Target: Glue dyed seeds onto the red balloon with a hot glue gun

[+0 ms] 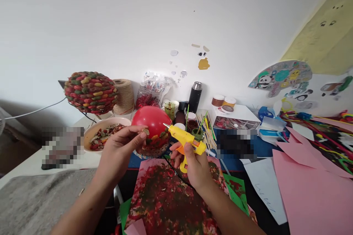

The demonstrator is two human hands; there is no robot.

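Pinched between the thumb and fingertips of my left hand [120, 150] is a small greenish-tan nut shell [146, 131], probably pistachio. My right hand [197, 167] grips a yellow hot glue gun [180, 136], with a clear glue stick [210, 152] out of its back and its nozzle pointing up and left toward a balloon. This red balloon [149, 118] stands just behind both hands, its lower part ringed with red, green and yellow shells [157, 140]. To the left, partly behind my left hand, a bowl [87, 136] holds loose painted shells [106, 134].
Paint-stained pink paper [171, 198] lies beneath my hands, with the glue gun's black cord over it. A finished shell-covered ball [91, 93], twine spool [123, 97], black thermos [195, 99] and paint jars [198, 132] stand behind. Pink sheets [311, 191] are at right, a grey cloth [46, 198] at left.
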